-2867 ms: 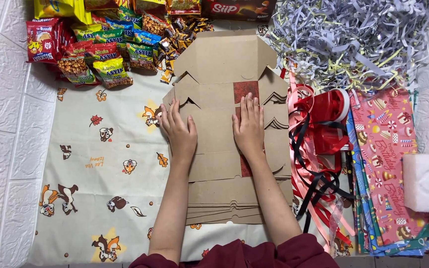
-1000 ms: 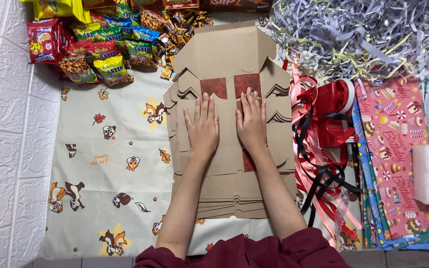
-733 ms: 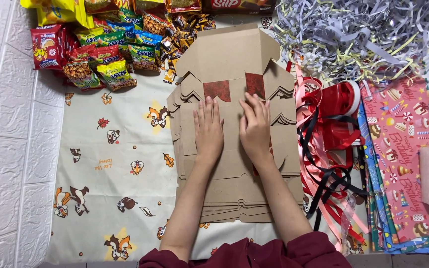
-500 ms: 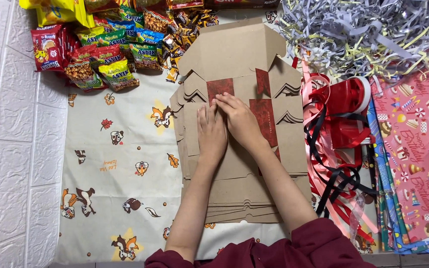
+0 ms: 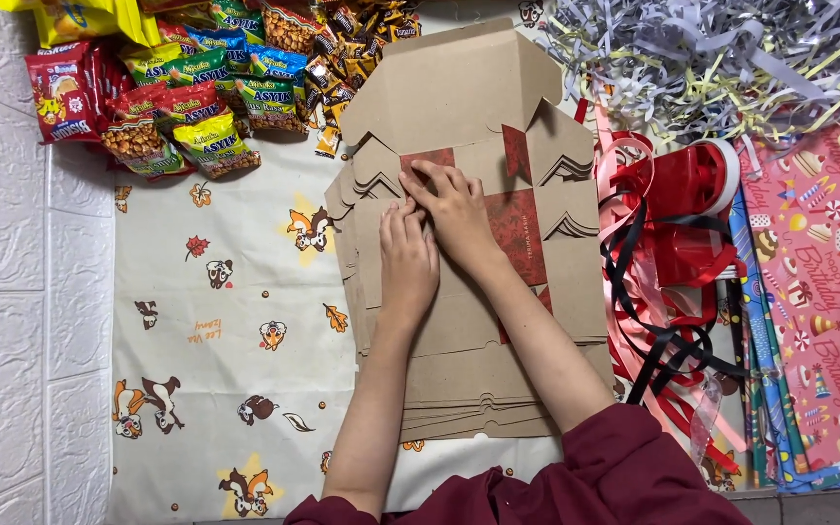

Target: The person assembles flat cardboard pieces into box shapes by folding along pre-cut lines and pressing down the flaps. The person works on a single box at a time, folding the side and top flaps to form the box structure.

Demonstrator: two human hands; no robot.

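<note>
Both hands, left [image 5: 406,261] and right [image 5: 457,216], press flat, fingers spread, on the cardboard stack [image 5: 478,321]. Open cloth [image 5: 216,331] lies left; snack packets [image 5: 187,97] crowd the top-left corner.

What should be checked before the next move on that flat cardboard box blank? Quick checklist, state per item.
1. Both hands on the top blank: ok. Left hand and right hand rest flat on the cardboard box blank.
2. Fingertips at the red-printed panel: ok, both meet near its upper left part.
3. Top blank separated from the stack of blanks: cannot tell, edges fan out below.
4. Ribbons off the blank: ok, they lie beside its right edge.
5. Snack packets off the blank: not ok, some touch its upper left corner.
</note>
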